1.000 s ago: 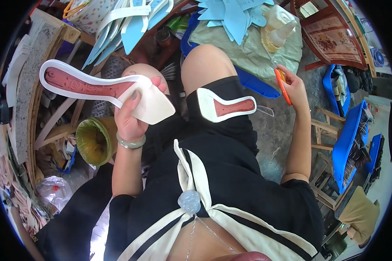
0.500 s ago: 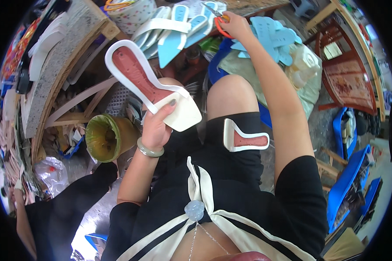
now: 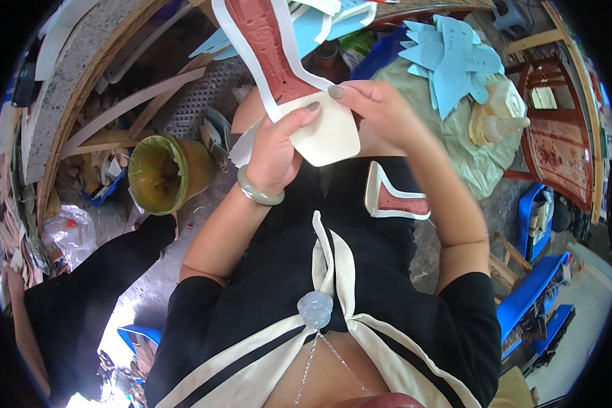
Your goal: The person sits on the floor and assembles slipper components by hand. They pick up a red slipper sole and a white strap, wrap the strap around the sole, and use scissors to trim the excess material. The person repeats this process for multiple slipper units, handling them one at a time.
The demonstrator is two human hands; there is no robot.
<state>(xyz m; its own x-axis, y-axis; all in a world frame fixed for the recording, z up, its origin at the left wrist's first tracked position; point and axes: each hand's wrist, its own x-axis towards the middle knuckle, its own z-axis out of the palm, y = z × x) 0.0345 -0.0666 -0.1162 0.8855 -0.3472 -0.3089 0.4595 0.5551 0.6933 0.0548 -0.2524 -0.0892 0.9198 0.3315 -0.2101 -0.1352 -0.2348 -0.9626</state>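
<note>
My left hand [image 3: 279, 149] grips a shoe insole [image 3: 282, 71] from its lower left edge, thumb on top. The insole has a reddish-brown middle, a white rim and a wide cream end; its far end runs out of the picture. My right hand [image 3: 381, 112] pinches the insole's right edge beside the cream end, thumb on top, its other fingers partly hidden. A second, similar insole [image 3: 402, 201] lies on my right thigh. Light blue insole-shaped pieces with white straps [image 3: 333, 27] lie beyond the held insole.
More light blue cut pieces [image 3: 449, 58] and a yellowish squeeze bottle [image 3: 493, 122] lie on a pale green cover [image 3: 442, 146] at right. A lined bin [image 3: 200, 173] stands at left, near the workbench [image 3: 75, 81]. Another person's dark-clothed body [image 3: 81, 299] is at lower left. Blue trays [image 3: 534, 299] stand at right.
My right hand has come back from the far pieces, no longer holding the orange-handled scissors, and now grips the insole. The held insole has shifted up and right in view.
</note>
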